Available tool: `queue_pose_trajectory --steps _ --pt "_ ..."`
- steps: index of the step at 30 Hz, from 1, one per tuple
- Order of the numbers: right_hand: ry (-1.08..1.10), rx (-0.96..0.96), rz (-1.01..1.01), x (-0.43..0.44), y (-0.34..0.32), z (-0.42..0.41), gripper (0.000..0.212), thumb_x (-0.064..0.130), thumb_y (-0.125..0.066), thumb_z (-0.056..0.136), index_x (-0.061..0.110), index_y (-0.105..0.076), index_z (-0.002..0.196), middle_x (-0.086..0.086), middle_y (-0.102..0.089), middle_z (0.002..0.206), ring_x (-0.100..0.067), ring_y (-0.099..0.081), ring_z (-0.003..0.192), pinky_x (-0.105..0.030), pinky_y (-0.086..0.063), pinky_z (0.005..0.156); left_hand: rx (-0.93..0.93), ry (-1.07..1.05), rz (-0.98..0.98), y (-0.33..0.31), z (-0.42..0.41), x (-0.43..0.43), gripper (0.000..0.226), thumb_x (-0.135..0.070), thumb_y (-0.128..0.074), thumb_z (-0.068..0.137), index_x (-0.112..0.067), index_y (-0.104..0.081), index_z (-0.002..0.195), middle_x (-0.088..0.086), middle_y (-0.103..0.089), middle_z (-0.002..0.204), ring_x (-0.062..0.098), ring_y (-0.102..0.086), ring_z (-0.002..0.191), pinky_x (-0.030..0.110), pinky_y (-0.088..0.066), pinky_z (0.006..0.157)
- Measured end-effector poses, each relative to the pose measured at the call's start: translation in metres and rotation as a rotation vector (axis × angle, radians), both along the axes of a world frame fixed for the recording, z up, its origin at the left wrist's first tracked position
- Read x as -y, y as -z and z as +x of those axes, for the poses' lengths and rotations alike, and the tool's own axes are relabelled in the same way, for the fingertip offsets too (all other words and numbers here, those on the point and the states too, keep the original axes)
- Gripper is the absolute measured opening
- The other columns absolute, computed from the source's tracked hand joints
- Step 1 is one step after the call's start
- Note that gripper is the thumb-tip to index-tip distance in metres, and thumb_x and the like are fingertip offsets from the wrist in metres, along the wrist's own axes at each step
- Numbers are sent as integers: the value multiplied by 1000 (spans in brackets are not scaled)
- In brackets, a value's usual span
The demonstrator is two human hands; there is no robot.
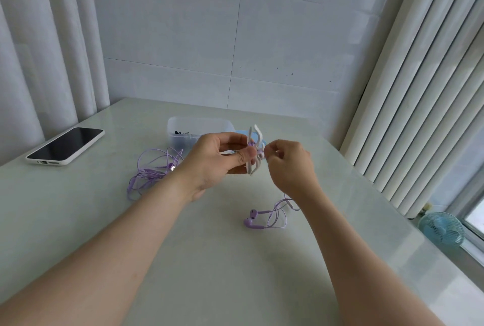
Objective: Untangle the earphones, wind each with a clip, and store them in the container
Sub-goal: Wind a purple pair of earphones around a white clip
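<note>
- Above the table (209, 260), my left hand (220, 158) pinches the white clip (255, 150); my right hand (288, 165) pinches its purple cord (275, 210).
- Risk, I judge: the trailing earbuds (250, 219) snag, loosening the winding.
- The container (183, 126) waits just behind.

Domestic room, corner by window. White pleated curtain (39, 50) at left, similar white drape (419, 89) at right. White tiled wall (235, 37) behind. Glossy pale desk (209, 260). Smartphone (65, 146) in white case lying on desk. Small blue fan (441, 228) low beside window (474, 218).
</note>
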State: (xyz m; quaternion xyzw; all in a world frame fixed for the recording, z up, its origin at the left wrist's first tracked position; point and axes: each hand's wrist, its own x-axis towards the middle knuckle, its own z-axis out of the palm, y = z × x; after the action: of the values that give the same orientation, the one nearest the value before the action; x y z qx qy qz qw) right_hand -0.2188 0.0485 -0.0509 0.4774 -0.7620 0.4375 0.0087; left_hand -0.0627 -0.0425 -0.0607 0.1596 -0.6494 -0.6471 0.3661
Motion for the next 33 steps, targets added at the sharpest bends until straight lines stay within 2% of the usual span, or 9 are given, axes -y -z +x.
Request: queue_pose_trajectory --steps 6,10,13,16,19,22,27,30,33 --pt "-216 -101 60 1 3 15 28 11 -55 98 20 -75 80 22 -51 46 -6 -48 52 -16 -31 55 37 -290 -33 0 -1 7 28 -30 -75 95 -10 -73 113 7 -80 96 11 -74 81 25 -58 65" --pt "-340 -123 104 -2 5 21 28 10 -54 98 22 -77 85 18 -52 49 -9 -46 52 -17 -32 53 2 -298 71 0 -2 6 25 -34 -72 96 -11 -78 104 3 -80 90 13 -74 79 31 -62 74" --pt "-382 -198 77 -5 5 24 26 12 -57 97 20 -80 87 11 -49 46 -14 -46 51 -19 -35 54 21 -380 97 1 -4 10 28 -39 -74 95 -13 -75 105 0 -78 90 14 -73 85 31 -57 71" --pt "-384 -282 15 -5 5 33 23 18 -57 95 20 -76 81 6 -50 49 -19 -44 52 -36 -47 57 128 -477 -7 9 -3 17 28 -45 -76 93 -23 -63 106 -3 -72 99 14 -67 87 31 -48 74" --pt "-282 -317 -93 -5 4 34 24 27 -51 96 18 -65 79 5 -47 50 -19 -42 50 -43 -46 51 173 -372 -47 11 2 19 35 -48 -76 91 -24 -62 111 -6 -72 104 8 -62 81 30 -44 75" --pt "-154 -361 -176 -8 0 25 17 30 -50 99 22 -61 88 10 -45 53 -14 -42 50 -38 -42 52 129 -246 -65 6 7 14 42 -51 -76 83 -20 -67 110 -11 -73 91 1 -59 70 28 -43 76" --pt "-28 -515 -168 -10 1 14 14 38 -58 105 25 -65 103 8 -66 91 -24 -61 71 -35 -50 56 232 -65 -215 13 10 12 39 -45 -82 77 -20 -73 105 0 -79 100 17 -70 89 30 -50 83" --pt "5 -560 -187 -7 3 4 13 34 -62 103 25 -71 101 4 -60 90 -24 -59 73 -34 -47 56 284 -59 -277 12 10 13 24 -31 -84 86 -20 -73 105 -2 -79 101 24 -73 102 38 -54 97" --pt "-39 -565 -232 -3 7 -5 16 25 -59 101 20 -75 100 1 -55 87 -27 -55 77 -38 -46 69 322 -14 -342 11 10 12 18 -20 -79 92 -19 -73 109 0 -79 102 22 -72 103 40 -52 103"
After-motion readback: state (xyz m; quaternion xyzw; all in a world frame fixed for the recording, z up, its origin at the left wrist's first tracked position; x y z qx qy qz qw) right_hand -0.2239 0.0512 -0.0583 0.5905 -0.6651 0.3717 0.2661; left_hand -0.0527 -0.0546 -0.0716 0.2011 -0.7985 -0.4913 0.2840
